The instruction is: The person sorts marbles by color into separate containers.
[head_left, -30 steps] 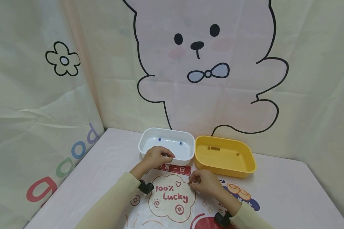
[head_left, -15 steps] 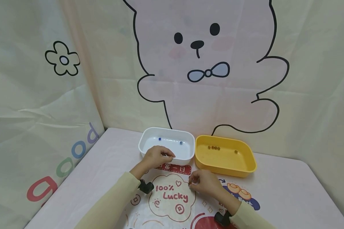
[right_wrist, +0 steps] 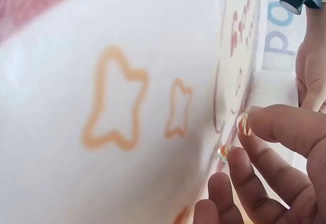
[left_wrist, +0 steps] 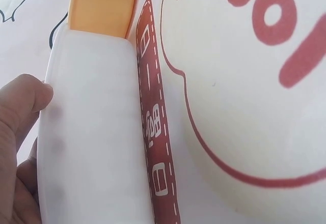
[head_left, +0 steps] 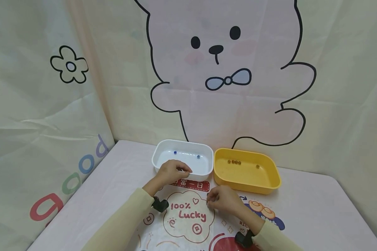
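My right hand point(head_left: 223, 199) hovers in front of the yellow tub point(head_left: 245, 186). In the right wrist view its thumb and index finger pinch a clear glass marble point(right_wrist: 245, 124) with an orange swirl. A second swirled marble point(right_wrist: 224, 153) touches the tip of another finger. My left hand point(head_left: 172, 171) is at the near rim of the white tub point(head_left: 204, 177); in the left wrist view a fingertip meets that rim. Whether it holds anything is hidden. Two blue marbles point(head_left: 198, 157) lie in the white tub. Several amber marbles point(head_left: 236, 162) lie in the yellow one, with one point(head_left: 257, 166) apart.
Both tubs stand side by side at the back of the table point(head_left: 314, 205), near the bear-printed backdrop point(head_left: 220, 118). A cloth print reading "100% Lucky" point(head_left: 188, 216) lies between my forearms. Dark blurs show through the white tub's near wall.
The lone marble in the yellow tub has rolled slightly to the left. My left hand has stayed where it was; the right fingers have barely shifted.
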A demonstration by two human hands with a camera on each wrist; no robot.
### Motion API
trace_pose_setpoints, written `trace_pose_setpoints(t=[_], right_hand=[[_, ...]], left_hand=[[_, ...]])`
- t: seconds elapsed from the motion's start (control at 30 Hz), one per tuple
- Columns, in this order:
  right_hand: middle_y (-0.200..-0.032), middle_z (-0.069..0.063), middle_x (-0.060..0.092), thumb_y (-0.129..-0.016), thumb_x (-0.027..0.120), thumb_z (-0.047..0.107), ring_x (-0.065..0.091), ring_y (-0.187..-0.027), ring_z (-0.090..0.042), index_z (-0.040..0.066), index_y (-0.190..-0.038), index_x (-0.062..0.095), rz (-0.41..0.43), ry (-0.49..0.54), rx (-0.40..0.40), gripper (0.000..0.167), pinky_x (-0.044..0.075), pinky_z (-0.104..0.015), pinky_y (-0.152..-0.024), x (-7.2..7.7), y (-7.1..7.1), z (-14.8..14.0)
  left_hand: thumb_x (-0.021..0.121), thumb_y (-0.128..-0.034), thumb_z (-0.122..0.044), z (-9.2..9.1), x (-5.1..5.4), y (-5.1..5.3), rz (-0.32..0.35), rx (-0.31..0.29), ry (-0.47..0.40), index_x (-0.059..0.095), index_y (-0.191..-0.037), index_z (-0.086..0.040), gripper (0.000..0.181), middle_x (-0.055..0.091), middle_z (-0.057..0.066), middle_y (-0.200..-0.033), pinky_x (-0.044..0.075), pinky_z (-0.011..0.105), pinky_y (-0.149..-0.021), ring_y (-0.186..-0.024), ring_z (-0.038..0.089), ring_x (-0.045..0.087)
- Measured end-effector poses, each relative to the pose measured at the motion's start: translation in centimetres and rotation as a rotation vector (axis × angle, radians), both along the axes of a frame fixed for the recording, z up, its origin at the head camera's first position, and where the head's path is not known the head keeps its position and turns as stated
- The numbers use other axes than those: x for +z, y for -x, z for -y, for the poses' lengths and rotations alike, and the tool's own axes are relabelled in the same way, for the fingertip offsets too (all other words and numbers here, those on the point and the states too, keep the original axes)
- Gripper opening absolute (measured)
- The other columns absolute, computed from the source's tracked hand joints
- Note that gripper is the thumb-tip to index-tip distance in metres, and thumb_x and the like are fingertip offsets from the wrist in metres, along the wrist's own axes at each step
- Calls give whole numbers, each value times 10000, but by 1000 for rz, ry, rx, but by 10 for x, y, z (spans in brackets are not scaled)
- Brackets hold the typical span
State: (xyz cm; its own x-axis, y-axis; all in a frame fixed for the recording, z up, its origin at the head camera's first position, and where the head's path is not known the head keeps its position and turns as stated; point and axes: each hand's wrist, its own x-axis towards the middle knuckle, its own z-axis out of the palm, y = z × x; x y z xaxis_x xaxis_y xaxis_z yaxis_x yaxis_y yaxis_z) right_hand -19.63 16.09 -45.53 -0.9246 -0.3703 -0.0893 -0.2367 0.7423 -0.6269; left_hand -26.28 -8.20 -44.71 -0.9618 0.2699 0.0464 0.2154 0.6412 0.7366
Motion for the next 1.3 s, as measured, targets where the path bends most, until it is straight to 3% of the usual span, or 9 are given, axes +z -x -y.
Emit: trace_pose_setpoints(t=[0.47, 0.67, 0.97, 1.3], right_hand=[[-758, 89, 612, -776, 768, 178, 532, -680, -110, 195, -826, 731, -38, 22, -21, 65, 452, -241, -556, 11, -2, -8], [-743, 76, 599, -774, 752, 145, 522, -661, -120, 190, -808, 710, -70, 38, -15, 71, 432, -227, -544, 18, -2, -15], [-771, 34, 605, -806, 744, 146, 551, -627, -145, 166, -831, 701, -29, 54, -39, 54, 487, -239, -521, 33, -3, -19], [-774, 48, 605, -798, 752, 150, 551, -714, -160, 185, -841, 715, -104, 29, -84, 67, 500, -215, -573, 49, -3, -24]], left_hand=[[714, -828, -335, -1, 0, 0, -1, 1, 15, 738, -876, -360, 59, 689, -150, -942, 475, 335, -790, -897, 118, 576], [717, -822, -323, -1, 1, 0, -5, 5, 10, 741, -868, -354, 61, 691, -150, -935, 470, 360, -831, -902, 115, 578], [720, -818, -324, 0, 1, 0, 3, 7, 1, 740, -863, -352, 57, 688, -147, -925, 463, 374, -842, -895, 114, 575], [718, -822, -321, 0, 0, 1, -21, -4, 2, 741, -862, -349, 54, 691, -152, -919, 466, 380, -859, -893, 102, 581]])
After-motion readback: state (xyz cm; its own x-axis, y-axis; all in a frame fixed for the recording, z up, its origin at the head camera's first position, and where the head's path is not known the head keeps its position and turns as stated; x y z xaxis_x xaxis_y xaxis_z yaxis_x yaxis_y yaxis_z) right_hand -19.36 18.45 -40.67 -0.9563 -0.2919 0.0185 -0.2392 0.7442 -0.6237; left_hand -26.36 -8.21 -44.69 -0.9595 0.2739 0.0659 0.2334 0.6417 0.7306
